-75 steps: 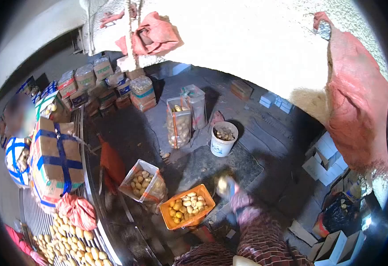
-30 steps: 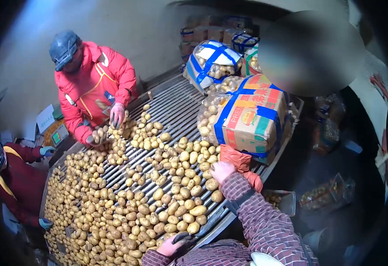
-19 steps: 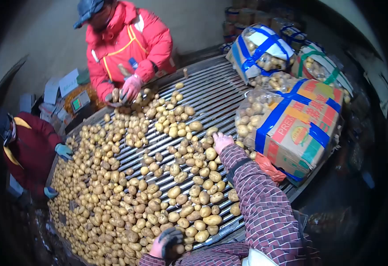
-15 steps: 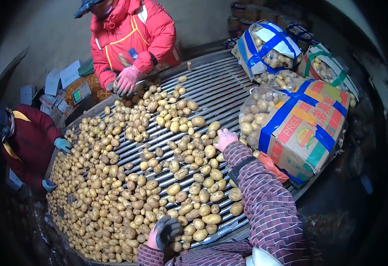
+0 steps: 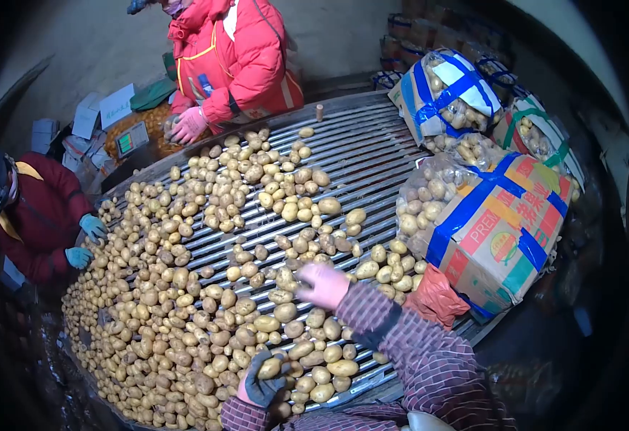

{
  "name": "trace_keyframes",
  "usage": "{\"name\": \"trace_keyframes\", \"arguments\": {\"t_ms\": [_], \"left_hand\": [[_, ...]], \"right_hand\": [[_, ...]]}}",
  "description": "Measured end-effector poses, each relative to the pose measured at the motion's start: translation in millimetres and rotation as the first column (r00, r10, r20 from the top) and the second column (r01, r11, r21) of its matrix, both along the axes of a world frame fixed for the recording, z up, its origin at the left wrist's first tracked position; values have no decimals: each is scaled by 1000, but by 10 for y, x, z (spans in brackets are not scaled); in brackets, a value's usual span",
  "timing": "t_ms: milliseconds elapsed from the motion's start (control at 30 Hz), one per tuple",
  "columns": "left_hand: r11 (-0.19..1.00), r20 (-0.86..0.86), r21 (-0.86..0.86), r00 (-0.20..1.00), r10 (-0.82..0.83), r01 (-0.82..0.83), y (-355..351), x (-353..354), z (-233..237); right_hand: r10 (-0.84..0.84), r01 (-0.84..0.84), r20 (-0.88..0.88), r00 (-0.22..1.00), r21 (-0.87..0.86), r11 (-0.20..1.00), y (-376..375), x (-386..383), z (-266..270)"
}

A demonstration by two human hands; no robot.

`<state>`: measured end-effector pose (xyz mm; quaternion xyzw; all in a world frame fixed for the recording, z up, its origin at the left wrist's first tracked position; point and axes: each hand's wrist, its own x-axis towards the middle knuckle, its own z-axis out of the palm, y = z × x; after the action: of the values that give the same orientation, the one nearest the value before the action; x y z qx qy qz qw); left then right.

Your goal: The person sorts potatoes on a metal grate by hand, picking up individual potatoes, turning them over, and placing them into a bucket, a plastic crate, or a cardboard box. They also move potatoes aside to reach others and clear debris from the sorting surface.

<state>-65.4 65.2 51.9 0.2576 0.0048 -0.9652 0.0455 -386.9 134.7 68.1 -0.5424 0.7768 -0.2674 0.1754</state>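
Many loose potatoes lie spread over a slatted metal rack. At the near edge my left hand, in a pink glove with a dark grey palm, is turned palm up with its fingers curled round a single potato. My right hand, in a pink glove and smeared by motion, is over the potatoes near the middle of the rack. Its fingertips are too blurred to show whether they grip anything. Right of it sits a small group of potatoes beside a red plastic bag.
A taped carton of potatoes stands at the rack's right edge, with more taped packages behind. Across the rack is a co-worker in a red jacket; another in dark red works at the left. A scale stands behind the rack.
My right hand has swung left from beside the carton to the middle of the rack. My left hand has closed round a potato. The red-jacketed co-worker's hands have moved off the rack's far edge.
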Motion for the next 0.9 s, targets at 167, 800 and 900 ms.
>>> {"name": "trace_keyframes", "arguments": {"t_ms": [167,800,900], "left_hand": [[986,97,-143,990,103,-89,-29,248,-99],[506,334,-806,942,-43,308,112,114,164],[827,217,-548,976,-6,127,109,-3,211]], "right_hand": [[-190,344,-435,880,309,887,-361,-253,-3],[-322,309,189,928,98,946,-463,-1296,-232],[-203,114,507,838,202,973,-212,-481,51]]}}
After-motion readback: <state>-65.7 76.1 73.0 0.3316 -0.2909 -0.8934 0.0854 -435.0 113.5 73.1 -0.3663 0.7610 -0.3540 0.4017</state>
